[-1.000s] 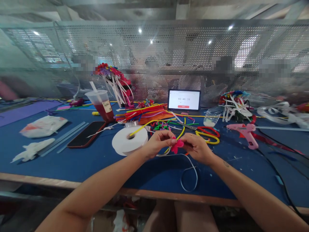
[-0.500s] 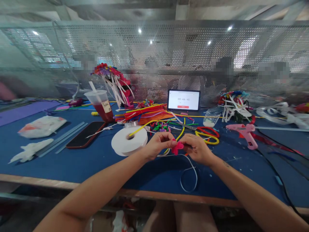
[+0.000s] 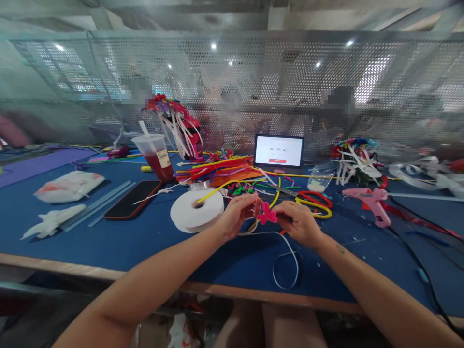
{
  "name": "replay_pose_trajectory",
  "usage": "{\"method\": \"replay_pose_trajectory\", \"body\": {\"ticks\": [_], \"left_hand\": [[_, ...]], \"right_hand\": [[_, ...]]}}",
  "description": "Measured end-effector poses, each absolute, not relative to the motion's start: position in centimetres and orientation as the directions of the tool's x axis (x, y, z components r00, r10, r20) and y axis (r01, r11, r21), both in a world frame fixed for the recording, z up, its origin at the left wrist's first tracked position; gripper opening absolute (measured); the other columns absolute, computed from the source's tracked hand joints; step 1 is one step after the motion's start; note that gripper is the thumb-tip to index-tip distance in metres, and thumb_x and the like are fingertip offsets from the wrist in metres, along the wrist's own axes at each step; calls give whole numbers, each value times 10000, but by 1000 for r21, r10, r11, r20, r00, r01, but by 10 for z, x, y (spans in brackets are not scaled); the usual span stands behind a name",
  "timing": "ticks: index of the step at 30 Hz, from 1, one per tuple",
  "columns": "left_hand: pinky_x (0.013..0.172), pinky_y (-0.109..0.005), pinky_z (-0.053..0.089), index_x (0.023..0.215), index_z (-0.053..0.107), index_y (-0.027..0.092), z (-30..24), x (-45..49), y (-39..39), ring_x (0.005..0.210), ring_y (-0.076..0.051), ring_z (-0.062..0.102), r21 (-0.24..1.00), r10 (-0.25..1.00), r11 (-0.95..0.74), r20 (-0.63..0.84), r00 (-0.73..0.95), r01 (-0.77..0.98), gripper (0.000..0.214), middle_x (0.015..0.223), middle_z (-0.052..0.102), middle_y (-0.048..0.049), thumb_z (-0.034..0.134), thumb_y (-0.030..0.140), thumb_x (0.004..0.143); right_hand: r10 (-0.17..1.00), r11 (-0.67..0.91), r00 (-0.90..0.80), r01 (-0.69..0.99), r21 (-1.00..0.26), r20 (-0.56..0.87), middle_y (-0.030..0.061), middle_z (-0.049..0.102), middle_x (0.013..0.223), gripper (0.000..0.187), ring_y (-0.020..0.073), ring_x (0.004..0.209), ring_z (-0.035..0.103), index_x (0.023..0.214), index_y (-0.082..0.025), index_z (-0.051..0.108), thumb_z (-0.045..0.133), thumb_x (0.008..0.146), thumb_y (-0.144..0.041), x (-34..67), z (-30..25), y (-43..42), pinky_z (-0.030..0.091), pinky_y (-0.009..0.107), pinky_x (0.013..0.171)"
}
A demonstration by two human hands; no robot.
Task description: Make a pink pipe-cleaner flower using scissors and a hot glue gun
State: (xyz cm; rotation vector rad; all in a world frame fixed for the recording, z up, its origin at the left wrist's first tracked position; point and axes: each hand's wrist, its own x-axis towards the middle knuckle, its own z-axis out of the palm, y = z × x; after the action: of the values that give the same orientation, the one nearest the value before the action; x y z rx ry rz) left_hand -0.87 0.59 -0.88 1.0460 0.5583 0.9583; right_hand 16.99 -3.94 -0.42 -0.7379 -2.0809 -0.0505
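A small pink fuzzy flower (image 3: 267, 214), seemingly bent from pipe cleaner, is held up over the table between my two hands. My right hand (image 3: 299, 223) pinches it at its right edge with thumb and fingertips. My left hand (image 3: 237, 215) is closed beside its left petals, thumb raised against the curled fingers; whatever sits in that pinch is too small to make out. Just left of my left hand lies a white ribbon roll (image 3: 197, 210). A loose end of thin white ribbon (image 3: 297, 263) curls on the table below my hands.
Scissors (image 3: 313, 205) with red and yellow handles and a pink glue gun (image 3: 373, 203) lie on the right. Behind my hands are bundled pipe cleaners (image 3: 213, 171) and a tablet (image 3: 279, 151) showing a timer. A drink cup (image 3: 157, 157) and a phone (image 3: 132, 200) are on the left.
My left thumb has moved off the front of the flower and up to its left. The flower now shows more fully, turned toward me. My right hand keeps its pinch.
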Motion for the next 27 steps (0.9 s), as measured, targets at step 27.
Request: {"method": "replay_pose_trajectory", "body": {"ticks": [27], "left_hand": [[508, -178, 380, 728, 679, 112, -11, -7, 5, 551, -72, 474, 942, 869, 123, 49, 492, -313, 228, 618, 527, -6, 692, 326, 651]], "right_hand": [[597, 726, -74, 473, -499, 799, 0, 662, 685, 77, 110, 611, 624, 889, -197, 552, 478, 890, -217, 177, 2, -43, 483, 221, 591]]}}
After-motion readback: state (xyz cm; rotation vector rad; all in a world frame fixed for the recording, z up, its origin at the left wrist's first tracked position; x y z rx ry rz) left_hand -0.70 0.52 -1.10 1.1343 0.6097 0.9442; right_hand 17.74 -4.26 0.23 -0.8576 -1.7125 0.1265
